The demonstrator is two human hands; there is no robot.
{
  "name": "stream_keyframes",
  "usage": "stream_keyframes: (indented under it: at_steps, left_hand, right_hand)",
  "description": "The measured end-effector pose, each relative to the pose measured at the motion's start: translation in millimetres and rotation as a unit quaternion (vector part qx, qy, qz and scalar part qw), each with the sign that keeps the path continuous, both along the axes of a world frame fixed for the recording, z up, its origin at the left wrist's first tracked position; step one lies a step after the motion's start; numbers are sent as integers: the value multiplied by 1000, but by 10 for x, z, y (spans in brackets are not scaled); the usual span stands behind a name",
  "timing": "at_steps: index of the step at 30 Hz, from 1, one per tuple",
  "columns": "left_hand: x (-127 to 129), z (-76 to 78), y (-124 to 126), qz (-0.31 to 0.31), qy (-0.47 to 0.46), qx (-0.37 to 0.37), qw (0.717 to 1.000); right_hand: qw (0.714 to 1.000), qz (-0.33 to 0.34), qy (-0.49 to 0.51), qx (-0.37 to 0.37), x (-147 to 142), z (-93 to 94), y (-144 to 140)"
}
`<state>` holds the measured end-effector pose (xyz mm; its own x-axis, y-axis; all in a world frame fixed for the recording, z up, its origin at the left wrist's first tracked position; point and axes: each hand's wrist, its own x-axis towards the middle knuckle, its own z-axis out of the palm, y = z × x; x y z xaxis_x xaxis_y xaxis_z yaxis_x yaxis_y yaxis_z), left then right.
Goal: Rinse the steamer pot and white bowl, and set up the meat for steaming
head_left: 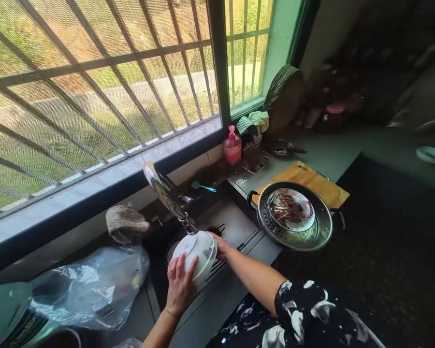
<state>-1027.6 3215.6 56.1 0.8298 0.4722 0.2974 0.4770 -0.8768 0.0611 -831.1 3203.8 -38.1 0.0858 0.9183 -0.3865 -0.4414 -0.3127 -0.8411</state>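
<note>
The left hand (pixel 180 285) lay spread flat against the underside of a white bowl (pixel 197 256), fingers open and pressing on it, while the right hand (pixel 220 244) gripped the bowl's far rim, mostly hidden behind it. The bowl was tilted on its side over the sink (pixel 224 227), directly under the spout of a steel tap (pixel 166 193); a small blue-grey motif showed on its outside, but no writing could be read on it. The right arm wore a dark sleeve (pixel 304 314) with white blotches. Just right of the sink a round steel steamer pan (pixel 295 217) with black handles sat partly on a wooden cutting board (pixel 311 181), and a glass plate with reddish-brown residue (pixel 292 208) rested inside it on the perforated tray. A mark near the board's top edge was too small to read. Behind the sink stood a pink pump bottle (pixel 232 145) whose label could not be made out, with a blue-handled scoop (pixel 202 186) beside it and folded cloths (pixel 254 123) on the sill corner. To the left lay a crumpled clear plastic bag (pixel 94 285) and a brown scrubbing pad (pixel 125 223). The grey-green tabletop (pixel 329 152) ran on to the right into a dim corner holding blurred jars and a dark round lid. Above, a barred and meshed window (pixel 94 87) looked out on sunlit grass.
</note>
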Motion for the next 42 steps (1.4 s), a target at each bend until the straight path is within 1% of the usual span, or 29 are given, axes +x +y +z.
stream_keyframes:
  at_steps: [2, 3, 5, 6, 7, 11, 13, 14, 15, 17, 18, 19, 20, 21, 22, 23, 24, 25, 26, 28, 29, 30, 32, 35, 37, 38, 40, 41, 42]
  left_hand:
    - [-12, 6, -8, 8, 0, -13, 1000]
    - [-23, -10, -7, 8, 1, -20, 1000]
    - [-44, -73, 3, 7, 4, -25, 1000]
    - [-50, -115, 11, 7, 6, -22, 1000]
    - [-54, -159, 19, 10, 8, -16, 1000]
    - [-52, -309, 70, 52, 26, 15, 998]
    - [-50, -354, 98, 67, 44, 18, 997]
    - [-47, -372, 109, 73, 54, 18, 996]
    - [-40, -389, 116, 79, 64, 16, 995]
    - [-11, -420, 111, 95, 85, 12, 992]
    - [15, -435, 99, 105, 95, 10, 990]
    - [49, -446, 81, 114, 107, 8, 988]
    - [92, -454, 58, 124, 119, 6, 985]
    - [143, -455, 32, 132, 134, 5, 982]
    - [201, -451, 4, 138, 150, 2, 979]
    - [265, -439, -24, 144, 166, -1, 976]
    - [334, -423, -49, 150, 181, -6, 972]
    - [405, -402, -73, 157, 194, -14, 968]
    - [478, -378, -95, 167, 205, -23, 964]
    - [621, -327, -135, 200, 215, -42, 955]
    - [689, -303, -155, 221, 216, -50, 950]
    - [753, -281, -177, 241, 214, -55, 945]
    - [870, -244, -228, 271, 207, -58, 938]
    - [1011, -207, -318, 272, 204, -53, 939]
    - [1090, -180, -379, 266, 191, -47, 944]
    - [1130, -158, -410, 267, 174, -47, 947]
    - [1216, -83, -470, 280, 126, -62, 950]
    - [1263, -31, -497, 290, 95, -78, 949]
    - [1311, 27, -518, 303, 66, -100, 945]
  right_hand:
    - [993, 46, -111, -14, 127, 64, -99]
    - [976, 80, -199, -28, 206, 98, -164]
    - [916, 134, -375, -57, 346, 173, -294]
    - [886, 143, -436, -68, 393, 217, -346]
    - [871, 140, -466, -74, 421, 267, -386]
    - [847, 105, -517, -65, 448, 528, -578]
    - [848, 43, -524, -62, 522, 676, -875]
    - [855, 7, -514, -66, 601, 743, -1107]
    - [871, -23, -485, -78, 717, 802, -1392]
    - [920, -21, -369, -133, 1074, 893, -2083]
    - [930, -43, -318, -177, 1316, 926, -2453]
    - [924, -108, -297, -216, 1593, 953, -2813]
    - [903, -196, -289, -251, 1894, 974, -3142]
    - [861, -305, -296, -278, 2204, 989, -3424]
    - [807, -403, -303, -307, 2507, 998, -3646]
    - [771, -461, -299, -321, 2786, 1002, -3801]
    - [752, -492, -286, -332, 3031, 1002, -3889]
    - [755, -494, -266, -339, 3233, 1000, -3916]
    - [778, -471, -242, -338, 3392, 996, -3894]
    - [842, -386, -197, -320, 3599, 989, -3760]
    - [867, -345, -187, -307, 3665, 983, -3679]
    - [883, -313, -189, -294, 3719, 975, -3605]
    - [888, -281, -231, -281, 3827, 944, -3512]
    - [852, -260, -351, -288, 4028, 882, -3509]
    - [807, -247, -451, -289, 4150, 878, -3527]
    - [780, -248, -507, -268, 4188, 903, -3510]
    - [730, -265, -605, -175, 4187, 1016, -3370]
    - [717, -273, -630, -117, 4136, 1101, -3234]
    - [721, -270, -635, -65, 4048, 1198, -3051]
